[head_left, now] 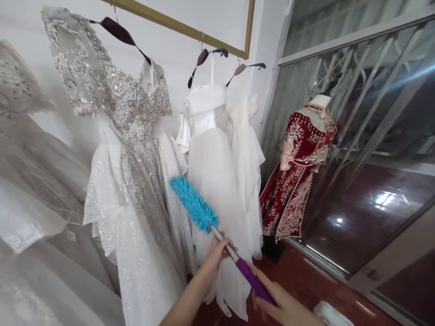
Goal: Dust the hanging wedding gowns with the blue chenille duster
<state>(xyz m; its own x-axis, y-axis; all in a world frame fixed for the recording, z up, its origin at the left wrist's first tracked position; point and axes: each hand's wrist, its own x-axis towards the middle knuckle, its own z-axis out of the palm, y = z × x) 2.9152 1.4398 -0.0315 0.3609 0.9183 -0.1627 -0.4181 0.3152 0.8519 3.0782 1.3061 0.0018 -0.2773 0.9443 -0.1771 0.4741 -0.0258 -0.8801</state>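
Note:
A duster with a fluffy blue head [194,204], a metal rod and a purple handle [253,280] points up and left toward the hanging dresses. My left hand [217,253] pinches the metal rod just below the blue head. My right hand [283,305] wraps round the purple handle lower down. The blue head lies against the seam between a silver sequinned gown [129,149] and a plain white dress [212,154], both on hangers.
Another white dress [248,145] hangs to the right, and a grey lace gown [23,172] at far left. A red and gold embroidered robe [299,172] stands on a mannequin by the barred window [367,90]. The floor is dark red tile [306,280].

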